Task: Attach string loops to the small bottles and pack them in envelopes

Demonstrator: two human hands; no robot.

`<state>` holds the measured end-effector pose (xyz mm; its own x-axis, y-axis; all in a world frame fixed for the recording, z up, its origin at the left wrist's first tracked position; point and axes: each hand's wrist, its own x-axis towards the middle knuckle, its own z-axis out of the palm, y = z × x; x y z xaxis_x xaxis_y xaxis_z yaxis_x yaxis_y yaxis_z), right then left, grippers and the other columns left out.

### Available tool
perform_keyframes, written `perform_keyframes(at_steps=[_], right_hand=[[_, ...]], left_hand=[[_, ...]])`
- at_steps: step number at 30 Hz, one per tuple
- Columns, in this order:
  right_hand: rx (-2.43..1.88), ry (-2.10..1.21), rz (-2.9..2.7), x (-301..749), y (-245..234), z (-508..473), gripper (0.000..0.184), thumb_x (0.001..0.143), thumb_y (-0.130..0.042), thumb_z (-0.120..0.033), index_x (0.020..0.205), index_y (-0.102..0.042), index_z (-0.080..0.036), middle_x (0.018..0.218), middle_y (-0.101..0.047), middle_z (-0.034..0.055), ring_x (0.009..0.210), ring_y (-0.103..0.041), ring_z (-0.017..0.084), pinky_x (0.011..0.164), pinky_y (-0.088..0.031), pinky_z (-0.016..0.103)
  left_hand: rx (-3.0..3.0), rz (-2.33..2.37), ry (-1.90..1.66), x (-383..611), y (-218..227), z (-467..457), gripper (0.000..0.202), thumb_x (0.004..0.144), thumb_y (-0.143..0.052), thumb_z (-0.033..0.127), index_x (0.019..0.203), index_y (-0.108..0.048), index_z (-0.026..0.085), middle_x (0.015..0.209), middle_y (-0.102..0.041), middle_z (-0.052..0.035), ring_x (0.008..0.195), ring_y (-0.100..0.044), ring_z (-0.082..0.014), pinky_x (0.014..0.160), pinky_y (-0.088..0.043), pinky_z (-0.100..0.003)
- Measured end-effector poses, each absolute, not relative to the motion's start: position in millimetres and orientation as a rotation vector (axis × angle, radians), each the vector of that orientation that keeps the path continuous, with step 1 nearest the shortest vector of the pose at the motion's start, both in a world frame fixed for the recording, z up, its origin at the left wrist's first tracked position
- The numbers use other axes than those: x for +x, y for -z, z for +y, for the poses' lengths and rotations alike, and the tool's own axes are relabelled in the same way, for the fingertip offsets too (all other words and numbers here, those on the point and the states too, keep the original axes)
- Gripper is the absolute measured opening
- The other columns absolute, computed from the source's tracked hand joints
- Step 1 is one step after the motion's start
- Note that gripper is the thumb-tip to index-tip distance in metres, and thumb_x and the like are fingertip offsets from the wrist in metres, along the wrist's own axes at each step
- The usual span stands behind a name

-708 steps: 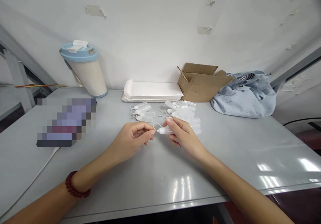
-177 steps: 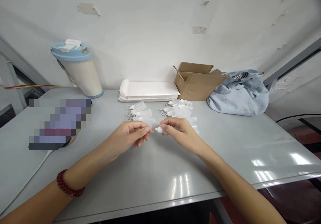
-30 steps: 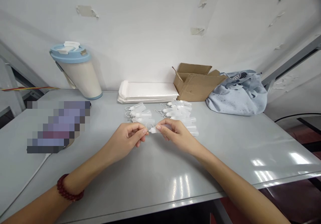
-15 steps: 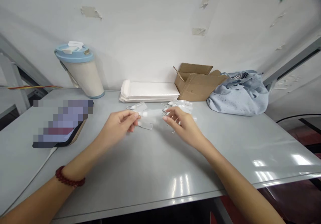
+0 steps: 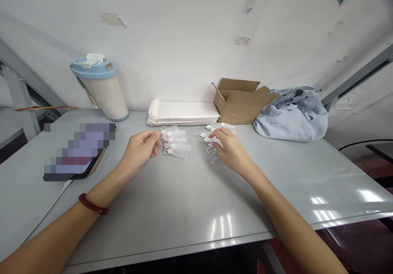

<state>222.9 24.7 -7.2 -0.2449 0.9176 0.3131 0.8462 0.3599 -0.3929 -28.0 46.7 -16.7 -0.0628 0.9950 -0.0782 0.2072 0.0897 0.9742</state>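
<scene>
My left hand [image 5: 141, 148] is closed in a pinch at the left group of small translucent plastic vials [image 5: 179, 140]. Its thumb and index finger grip the looped end of the upper vial [image 5: 176, 133]. These vials lie roughly side by side, their thin loops toward my left hand. My right hand [image 5: 229, 148] curls over a second group of similar vials [image 5: 227, 126] with thin ties. Its thumb and index finger are around one vial [image 5: 211, 139], partly covered by the fingers. A gap of bare table separates the two groups.
Behind the vials lies a stack of white padded envelopes [image 5: 184, 111], beside an open cardboard box [image 5: 245, 107]. A grey-blue cloth bag [image 5: 290, 118] sits at right. A tumbler [image 5: 104, 91] and a phone [image 5: 81, 151] with a cable stand at left on the grey table [image 5: 172, 220].
My left hand has moved slightly left, and the vial blurred in it before now rests among the left group. My right hand has shifted a little right and down over its group.
</scene>
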Motion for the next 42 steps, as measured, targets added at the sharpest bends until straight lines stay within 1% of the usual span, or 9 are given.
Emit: perform_keyframes(at_steps=[3,6,9,15,20,25,29,34,42], right_hand=[[-1.566,-0.112,-2.173,225,9,27,0.025,0.082,-0.049,-0.003,0.099,-0.06,-0.015,0.106,-0.062,0.0128,0.101,-0.055,0.027,0.083,-0.044,0.041],[-1.651,-0.004,-2.217,225,10,29,0.03,0.083,-0.047,-0.002,0.108,-0.059,-0.014,0.118,-0.06,0.0141,0.107,-0.052,0.03,0.084,-0.044,0.043],[-1.741,0.076,-2.289,224,12,30,0.033,0.085,-0.046,-0.004,0.115,-0.057,-0.013,0.128,-0.055,0.0137,0.114,-0.048,0.031,0.084,-0.043,0.044],[-1.846,0.172,-2.32,223,16,31,0.036,0.081,-0.051,-0.001,0.112,-0.061,-0.015,0.111,-0.06,0.014,0.102,-0.053,0.03,0.077,-0.043,0.04],[-1.702,-0.097,-2.181,225,18,33,0.025,0.083,-0.052,-0.008,0.105,-0.062,-0.014,0.101,-0.064,0.0129,0.095,-0.057,0.026,0.077,-0.044,0.037],[-1.435,-0.254,-1.849,222,10,28,0.014,0.086,-0.049,-0.02,0.091,-0.063,-0.017,0.09,-0.066,0.0074,0.078,-0.058,0.019,0.066,-0.045,0.03],[-1.36,-0.539,-1.596,214,-2,19,0.018,0.086,-0.052,-0.031,0.084,-0.064,-0.017,0.083,-0.066,0.0049,0.072,-0.057,0.016,0.063,-0.045,0.028],[-1.33,-0.871,-1.402,206,-11,10,0.024,0.083,-0.058,-0.04,0.08,-0.065,-0.017,0.071,-0.062,0.0012,0.065,-0.058,0.014,0.062,-0.045,0.027],[-1.244,-0.985,-1.35,202,-6,10,0.028,0.081,-0.06,-0.045,0.081,-0.064,-0.017,0.074,-0.064,0.0026,0.062,-0.059,0.013,0.062,-0.046,0.027]], left_hand=[[1.235,1.465,-1.091,-28,15,46,0.022,0.077,-0.06,0.036,0.087,-0.06,0.016,0.066,-0.056,0.0019,0.048,-0.047,-0.0087,0.046,-0.037,-0.022],[1.273,1.462,-1.145,-27,13,42,0.027,0.078,-0.058,0.033,0.1,-0.055,0.018,0.067,-0.057,0.0029,0.049,-0.048,-0.0099,0.046,-0.038,-0.022],[1.379,1.455,-1.169,-25,11,36,0.027,0.08,-0.057,0.033,0.104,-0.054,0.019,0.063,-0.056,0.0039,0.052,-0.049,-0.011,0.049,-0.039,-0.022],[1.506,1.409,-1.122,-17,5,25,0.027,0.083,-0.055,0.034,0.106,-0.053,0.021,0.065,-0.056,0.004,0.053,-0.048,-0.011,0.05,-0.04,-0.023],[1.492,1.409,-1.109,-15,1,20,0.027,0.083,-0.055,0.035,0.106,-0.053,0.02,0.064,-0.057,0.0038,0.054,-0.049,-0.0112,0.052,-0.041,-0.024],[1.505,1.387,-1.077,-16,1,17,0.026,0.085,-0.052,0.036,0.107,-0.053,0.021,0.066,-0.057,0.004,0.054,-0.049,-0.0107,0.051,-0.04,-0.023],[1.585,1.325,-0.978,-14,4,16,0.024,0.086,-0.052,0.037,0.103,-0.056,0.021,0.066,-0.055,0.004,0.055,-0.049,-0.0101,0.054,-0.041,-0.022],[1.713,1.225,-0.798,-11,7,12,0.032,0.086,-0.052,0.041,0.111,-0.057,0.022,0.069,-0.055,0.0039,0.056,-0.05,-0.0103,0.056,-0.042,-0.023],[1.803,1.159,-0.656,-8,5,5,0.027,0.084,-0.054,0.04,0.099,-0.064,0.02,0.074,-0.061,0.0012,0.059,-0.053,-0.0112,0.059,-0.044,-0.024]])
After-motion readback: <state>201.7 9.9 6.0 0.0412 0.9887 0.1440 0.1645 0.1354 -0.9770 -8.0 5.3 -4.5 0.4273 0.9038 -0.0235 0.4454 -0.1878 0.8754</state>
